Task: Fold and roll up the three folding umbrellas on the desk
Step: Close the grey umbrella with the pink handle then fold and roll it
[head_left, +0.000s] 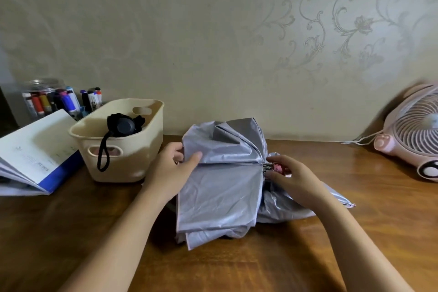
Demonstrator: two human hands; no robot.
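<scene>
While the silver-grey umbrella (222, 187) lies half collapsed in the middle of the wooden tabletop (237, 268), the person works on it with both arms reaching in from below. The left grip (175, 163) pinches a fold of fabric at the canopy's upper left edge, with the thumb lying on top of the cloth and the fingers tucked behind it. The right grip (286, 173) is curled round a small pink piece (279, 169) at the point where the metal ribs (267, 167) gather, on the umbrella's right side. Loose panels of the canopy stand up behind the hands and spill onto the wood in front and to the right.

To the left, just beside the umbrella, stands a cream basket (132, 163). A black folded umbrella (124, 124) sits inside, its wrist strap (103, 154) hanging over the front rim. Further left lies an open binder (35, 149), and behind it a clear jar of markers (45, 99). A pink fan (412, 130) with a white cable (360, 141) stands at the right edge, well apart from the umbrella, against the patterned wall (213, 42).
</scene>
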